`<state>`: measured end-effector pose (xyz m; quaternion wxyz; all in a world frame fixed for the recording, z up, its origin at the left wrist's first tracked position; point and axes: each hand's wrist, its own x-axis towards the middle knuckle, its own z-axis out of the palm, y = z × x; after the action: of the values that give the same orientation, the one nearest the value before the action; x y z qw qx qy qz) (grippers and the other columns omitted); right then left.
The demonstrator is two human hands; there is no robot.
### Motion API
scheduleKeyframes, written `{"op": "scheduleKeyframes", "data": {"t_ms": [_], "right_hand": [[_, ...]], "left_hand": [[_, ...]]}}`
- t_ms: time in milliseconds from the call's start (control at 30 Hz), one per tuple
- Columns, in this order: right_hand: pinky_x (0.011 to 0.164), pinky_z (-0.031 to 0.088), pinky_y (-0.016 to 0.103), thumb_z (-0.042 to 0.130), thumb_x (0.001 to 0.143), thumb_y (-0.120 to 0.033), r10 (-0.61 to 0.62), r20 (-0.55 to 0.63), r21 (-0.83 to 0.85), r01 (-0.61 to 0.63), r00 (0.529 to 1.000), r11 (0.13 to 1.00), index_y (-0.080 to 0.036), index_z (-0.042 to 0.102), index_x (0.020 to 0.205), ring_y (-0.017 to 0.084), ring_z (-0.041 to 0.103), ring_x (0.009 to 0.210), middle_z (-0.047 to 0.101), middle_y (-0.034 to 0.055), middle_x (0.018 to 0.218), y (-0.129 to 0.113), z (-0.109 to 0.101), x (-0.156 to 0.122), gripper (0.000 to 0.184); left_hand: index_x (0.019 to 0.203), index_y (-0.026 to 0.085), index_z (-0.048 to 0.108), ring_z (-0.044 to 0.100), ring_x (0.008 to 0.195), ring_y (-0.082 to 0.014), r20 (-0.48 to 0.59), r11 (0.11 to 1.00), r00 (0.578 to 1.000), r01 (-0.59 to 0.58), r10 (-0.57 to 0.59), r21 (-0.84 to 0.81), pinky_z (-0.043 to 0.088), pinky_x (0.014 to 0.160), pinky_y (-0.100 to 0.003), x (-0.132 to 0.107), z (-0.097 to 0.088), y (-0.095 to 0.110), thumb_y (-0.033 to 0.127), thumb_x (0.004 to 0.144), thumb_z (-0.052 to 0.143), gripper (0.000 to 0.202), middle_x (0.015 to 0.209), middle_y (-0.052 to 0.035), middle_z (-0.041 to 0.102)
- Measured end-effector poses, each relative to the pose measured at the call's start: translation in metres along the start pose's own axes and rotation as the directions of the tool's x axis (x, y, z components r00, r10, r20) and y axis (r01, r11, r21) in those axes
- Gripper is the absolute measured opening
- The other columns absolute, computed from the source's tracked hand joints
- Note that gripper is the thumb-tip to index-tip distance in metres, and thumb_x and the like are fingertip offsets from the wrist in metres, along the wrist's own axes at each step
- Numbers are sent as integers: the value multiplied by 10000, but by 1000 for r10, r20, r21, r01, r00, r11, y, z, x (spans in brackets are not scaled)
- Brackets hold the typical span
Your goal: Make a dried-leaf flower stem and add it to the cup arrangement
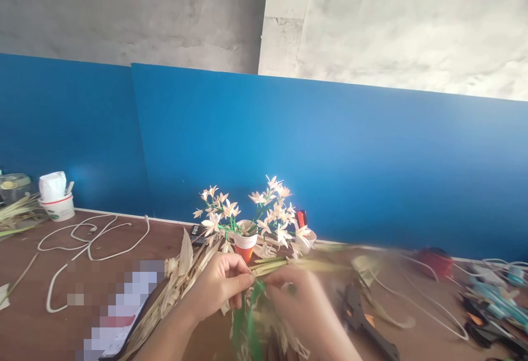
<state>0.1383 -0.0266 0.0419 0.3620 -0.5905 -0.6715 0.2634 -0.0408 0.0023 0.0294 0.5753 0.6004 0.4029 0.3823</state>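
Observation:
Over the near part of the table, my left hand (220, 283) is closed, thumb and forefinger pinched on something small that I cannot make out. Facing it, my right hand (297, 297) is slightly blurred, its fingers pinched at a strip of green tape (252, 317). The tape loops between both sets of fingertips and hangs down in front. Just beyond my hands, a red and white paper cup (246, 248) stands upright. Cream husk flowers (282, 234) on green stems spread to both sides of it.
Dried corn husks (185, 256) lie left of my hands, beside a partly pixelated flat object (124, 317). A black glue gun (365, 322) rests at right. White cables (88, 245), a white tub (58, 207) and a red object (435, 263) are farther out. A blue partition (330, 157) closes the back.

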Motion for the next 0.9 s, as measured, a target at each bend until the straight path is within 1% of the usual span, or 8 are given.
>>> {"op": "scheduleKeyframes", "data": {"t_ms": [200,333,433,500,567,667,767,900], "right_hand": [[722,426,285,525,688,-143,-111,46,20,110,993,994,-219,739,700,190,619,755,694,17,737,-5,-2,-1,228],[721,412,300,513,678,-122,-156,9,-27,156,988,987,-229,725,665,191,611,740,686,8,705,-1,1,1,238],[744,396,321,512,659,-100,-241,-27,-118,237,970,964,-248,714,721,199,600,767,692,3,747,4,6,1,258],[813,371,363,551,642,-97,-323,-112,-209,296,940,932,-265,697,790,212,592,799,694,-5,783,5,11,0,268],[905,310,426,593,625,-91,-409,-217,-302,337,887,892,-276,670,821,223,589,808,693,-17,779,2,17,-1,280],[991,201,493,602,664,-81,-492,-302,-384,368,816,847,-270,627,758,210,592,761,677,-45,702,-3,26,-2,212],[1034,119,527,596,736,-113,-522,-341,-404,379,782,832,-257,592,688,209,590,762,665,-55,667,-6,35,-2,152],[1060,65,530,605,735,-107,-535,-393,-398,386,747,832,-257,592,682,226,589,825,676,-50,683,-4,39,1,159]], "left_hand": [[626,164,587,492,367,-91,-11,1000,1000,2,-2,-14,371,404,-189,1,1,0,343,711,673,215,405,52,533],[613,162,576,495,368,-90,-22,1000,1000,-2,2,-10,370,397,-187,0,2,-1,336,712,663,218,426,45,538],[608,164,559,495,361,-86,-70,1000,998,-8,6,-29,358,383,-184,1,6,-2,323,701,660,211,458,48,536],[598,167,542,485,352,-81,-131,999,991,-17,10,-51,340,372,-180,2,9,-3,318,691,657,212,454,60,507],[580,170,525,469,345,-78,-196,996,981,-22,6,-82,320,363,-174,3,12,-4,320,678,656,223,433,74,465],[563,168,517,458,340,-76,-259,990,966,-11,-25,-138,303,348,-171,5,16,-5,339,659,654,239,431,74,458],[551,166,513,461,338,-76,-301,984,952,-7,-48,-179,302,338,-171,6,20,-5,346,649,650,247,448,57,502],[531,165,516,457,330,-79,-344,978,936,-5,-68,-209,314,326,-175,5,25,-6,343,639,652,249,449,42,533]]}}
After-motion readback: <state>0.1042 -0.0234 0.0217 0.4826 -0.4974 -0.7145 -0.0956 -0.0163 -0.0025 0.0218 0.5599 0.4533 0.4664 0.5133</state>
